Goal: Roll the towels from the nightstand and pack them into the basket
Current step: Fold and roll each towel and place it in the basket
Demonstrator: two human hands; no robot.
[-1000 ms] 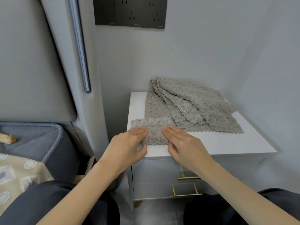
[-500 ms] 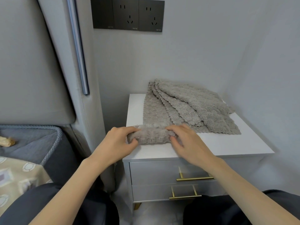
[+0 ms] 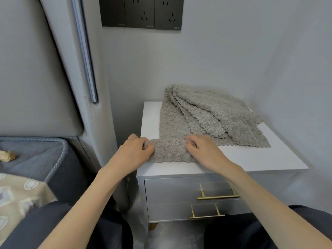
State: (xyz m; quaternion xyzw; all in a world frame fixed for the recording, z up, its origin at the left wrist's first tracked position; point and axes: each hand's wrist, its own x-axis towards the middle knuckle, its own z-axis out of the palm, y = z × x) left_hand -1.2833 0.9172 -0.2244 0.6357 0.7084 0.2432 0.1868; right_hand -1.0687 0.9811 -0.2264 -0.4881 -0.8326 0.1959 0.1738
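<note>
A grey fluffy towel (image 3: 172, 126) lies spread lengthwise on the white nightstand (image 3: 251, 160), its near end turned over into a short roll (image 3: 170, 150). My left hand (image 3: 133, 153) grips the roll's left end with curled fingers. My right hand (image 3: 203, 150) grips its right end, fingertips tucked into the fold. Several more grey towels (image 3: 224, 119) lie fanned out behind and to the right, overlapping the first. No basket is in view.
The nightstand stands in a corner, with walls behind and to the right, and has two drawers with gold handles (image 3: 217, 196). A padded headboard (image 3: 36, 69) and a bed (image 3: 27, 159) are on the left. Dark wall sockets (image 3: 142, 13) hang above.
Both hands have turned the towel's near end over and rolled it away from me; the roll has grown thicker and moved further onto the nightstand.
</note>
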